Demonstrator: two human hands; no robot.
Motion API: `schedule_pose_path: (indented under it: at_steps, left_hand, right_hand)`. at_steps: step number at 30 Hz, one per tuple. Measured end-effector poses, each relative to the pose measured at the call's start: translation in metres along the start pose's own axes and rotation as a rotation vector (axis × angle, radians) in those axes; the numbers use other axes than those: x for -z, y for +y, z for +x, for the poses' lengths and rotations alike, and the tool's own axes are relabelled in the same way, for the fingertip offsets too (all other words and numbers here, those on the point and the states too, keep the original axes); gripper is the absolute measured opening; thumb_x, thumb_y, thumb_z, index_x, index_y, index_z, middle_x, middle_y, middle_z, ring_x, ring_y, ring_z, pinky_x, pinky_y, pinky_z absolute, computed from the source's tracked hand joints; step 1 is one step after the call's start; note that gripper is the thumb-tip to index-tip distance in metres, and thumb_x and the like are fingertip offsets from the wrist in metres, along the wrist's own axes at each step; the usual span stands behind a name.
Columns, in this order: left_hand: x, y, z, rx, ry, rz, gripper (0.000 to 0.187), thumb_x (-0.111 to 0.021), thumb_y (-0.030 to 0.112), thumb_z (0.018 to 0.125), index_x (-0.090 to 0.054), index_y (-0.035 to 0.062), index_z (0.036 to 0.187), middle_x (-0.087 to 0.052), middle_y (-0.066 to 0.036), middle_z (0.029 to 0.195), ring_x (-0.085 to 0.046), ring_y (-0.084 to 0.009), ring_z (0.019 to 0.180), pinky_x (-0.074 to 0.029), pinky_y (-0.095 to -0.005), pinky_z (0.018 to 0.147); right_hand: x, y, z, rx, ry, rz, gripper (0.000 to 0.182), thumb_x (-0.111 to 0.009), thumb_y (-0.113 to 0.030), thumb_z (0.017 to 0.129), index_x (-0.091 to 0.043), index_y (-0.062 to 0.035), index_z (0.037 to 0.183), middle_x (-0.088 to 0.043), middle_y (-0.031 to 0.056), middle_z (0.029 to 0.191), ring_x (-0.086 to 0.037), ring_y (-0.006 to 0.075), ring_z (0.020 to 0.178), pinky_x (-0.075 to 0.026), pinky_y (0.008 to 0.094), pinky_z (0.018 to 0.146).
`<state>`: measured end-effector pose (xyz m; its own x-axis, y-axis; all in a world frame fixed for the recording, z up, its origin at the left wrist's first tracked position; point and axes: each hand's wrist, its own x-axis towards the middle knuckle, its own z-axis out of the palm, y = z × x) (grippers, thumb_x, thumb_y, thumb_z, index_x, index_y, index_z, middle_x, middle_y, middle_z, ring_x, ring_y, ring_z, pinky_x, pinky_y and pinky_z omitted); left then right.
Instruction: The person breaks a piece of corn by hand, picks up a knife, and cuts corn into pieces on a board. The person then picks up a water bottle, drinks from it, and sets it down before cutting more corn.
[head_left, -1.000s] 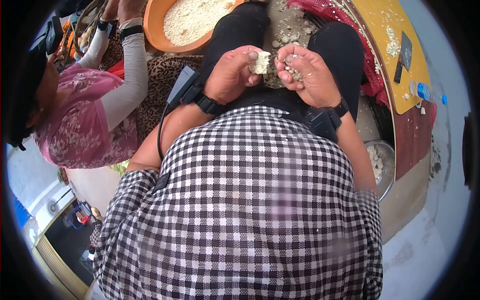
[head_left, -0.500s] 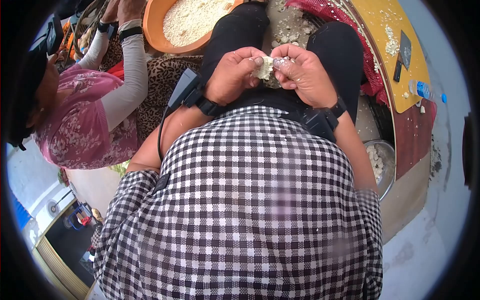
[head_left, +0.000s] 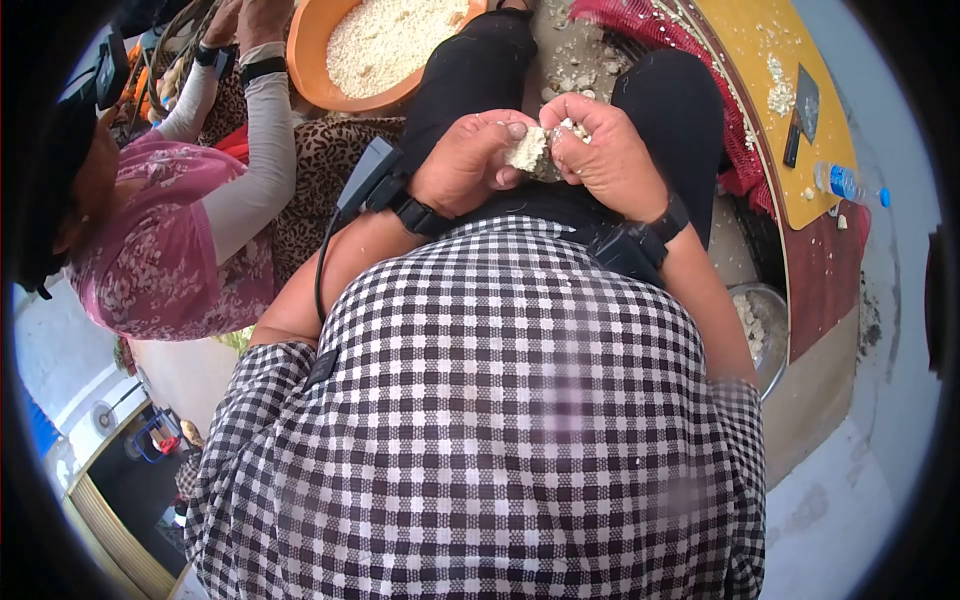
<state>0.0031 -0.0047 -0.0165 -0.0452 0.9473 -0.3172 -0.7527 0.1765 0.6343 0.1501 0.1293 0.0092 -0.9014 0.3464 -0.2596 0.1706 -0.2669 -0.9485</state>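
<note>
My left hand (head_left: 468, 160) is closed in a pinch on a pale, crumbly, off-white chunk (head_left: 526, 150) with a bumpy surface, above my lap. Close against it, my right hand (head_left: 612, 150) has its thumb and forefinger curled around some pale crumbs (head_left: 574, 128). The fingertips of both hands nearly meet at the chunk's right edge. Black-trousered knees lie on either side of the hands. Past the fingertips, bits of the same pale stuff are scattered on the floor (head_left: 578, 65).
An orange tub (head_left: 304, 60) of pale crumbs stands ahead on the left, near a person in a pink top (head_left: 165, 240). To the right, a yellow board (head_left: 740, 30) carries a cleaver (head_left: 808, 105) and crumbs; a water bottle (head_left: 845, 183) lies by it. A metal bowl (head_left: 775, 370) holds pale pieces.
The pale chunk has come apart: a larger piece stays in my left hand while crumbs show at my right fingers. My right hand has turned slightly.
</note>
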Motion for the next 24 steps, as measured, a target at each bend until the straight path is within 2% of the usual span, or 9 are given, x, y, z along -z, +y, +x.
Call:
schedule_pose_path:
  at_steps: [5,8,10,13,14,17,21,23,24]
  left_hand:
    - [-0.001,0.0,0.002,-0.012,0.003,-0.129,0.022,-0.049,0.021,0.096,-0.059,0.0024,0.102,-0.059,-0.003,0.079,-0.048,-0.0092,0.055,-0.037,-0.0187,0.048]
    - [0.001,-0.001,0.003,0.003,0.058,-0.127,0.024,-0.048,0.024,0.097,-0.058,0.0037,0.102,-0.055,-0.001,0.074,-0.045,-0.0087,0.054,-0.035,-0.0206,0.048]
    - [0.002,0.002,0.004,-0.007,0.108,-0.132,0.025,-0.047,0.026,0.097,-0.059,0.0045,0.102,-0.053,-0.001,0.072,-0.043,-0.0083,0.054,-0.034,-0.0213,0.048]
    - [0.013,-0.003,0.004,-0.056,0.099,-0.144,0.025,-0.047,0.025,0.098,-0.061,0.0047,0.102,-0.056,-0.001,0.074,-0.046,-0.0086,0.056,-0.035,-0.0211,0.049]
    - [0.016,-0.003,0.005,-0.068,0.113,-0.135,0.024,-0.047,0.024,0.098,-0.061,0.0047,0.102,-0.058,-0.001,0.075,-0.048,-0.0089,0.057,-0.036,-0.0211,0.049]
    - [0.023,-0.003,0.008,-0.094,0.147,-0.149,0.022,-0.048,0.02,0.097,-0.062,0.0046,0.103,-0.061,0.0,0.081,-0.052,-0.009,0.061,-0.039,-0.0212,0.052]
    - [0.041,0.0,0.005,-0.107,0.166,-0.163,0.021,-0.047,0.018,0.097,-0.061,0.0038,0.104,-0.062,-0.001,0.082,-0.055,-0.0094,0.063,-0.04,-0.0218,0.053]
    - [0.041,0.002,0.005,-0.074,0.222,-0.176,0.021,-0.047,0.018,0.098,-0.061,0.0038,0.106,-0.061,-0.002,0.081,-0.057,-0.0108,0.062,-0.044,-0.0226,0.054]
    - [0.042,0.003,0.002,-0.085,0.2,-0.195,0.022,-0.047,0.019,0.098,-0.061,0.0041,0.107,-0.062,-0.002,0.082,-0.059,-0.0114,0.062,-0.046,-0.0225,0.054]
  right_hand:
    - [-0.001,0.004,0.002,-0.014,-0.023,0.183,0.007,-0.05,-0.005,0.091,-0.056,-0.004,0.094,-0.051,-0.0008,0.069,-0.046,0.0041,0.058,-0.038,0.0188,0.049]
    - [0.002,0.005,0.003,-0.025,-0.062,0.371,0.007,-0.049,-0.009,0.094,-0.055,-0.0045,0.093,-0.049,-0.0006,0.071,-0.044,0.0041,0.058,-0.033,0.0182,0.047]
    - [0.004,0.007,0.004,0.048,-0.1,0.429,0.012,-0.049,-0.016,0.099,-0.053,-0.0054,0.095,-0.048,-0.0008,0.077,-0.043,0.004,0.059,-0.031,0.018,0.046]
    - [0.007,-0.008,0.003,-0.08,-0.077,0.498,0.01,-0.053,-0.015,0.098,-0.051,-0.0051,0.1,-0.05,0.0008,0.079,-0.042,0.0049,0.058,-0.029,0.0178,0.045]
    - [0.011,-0.017,0.006,-0.111,-0.129,0.477,0.009,-0.052,-0.013,0.098,-0.051,-0.004,0.1,-0.05,0.0013,0.08,-0.043,0.0049,0.059,-0.03,0.0171,0.046]
    - [0.016,-0.041,0.015,-0.19,-0.091,0.553,0.012,-0.051,-0.01,0.097,-0.053,-0.001,0.105,-0.053,0.0048,0.083,-0.046,0.0068,0.061,-0.03,0.0166,0.045]
    - [0.016,-0.065,0.051,-0.164,-0.041,0.617,0.015,-0.049,-0.009,0.096,-0.053,0.0,0.109,-0.055,0.0074,0.087,-0.049,0.0116,0.068,-0.036,0.0185,0.051]
    - [0.015,-0.079,0.071,-0.128,-0.001,0.683,0.016,-0.049,-0.009,0.097,-0.053,0.0005,0.109,-0.055,0.0082,0.087,-0.05,0.0141,0.072,-0.039,0.0204,0.056]
    - [0.013,-0.083,0.085,-0.123,-0.021,0.695,0.017,-0.05,-0.01,0.097,-0.055,0.0003,0.108,-0.058,0.0093,0.091,-0.055,0.0171,0.079,-0.046,0.0252,0.066]
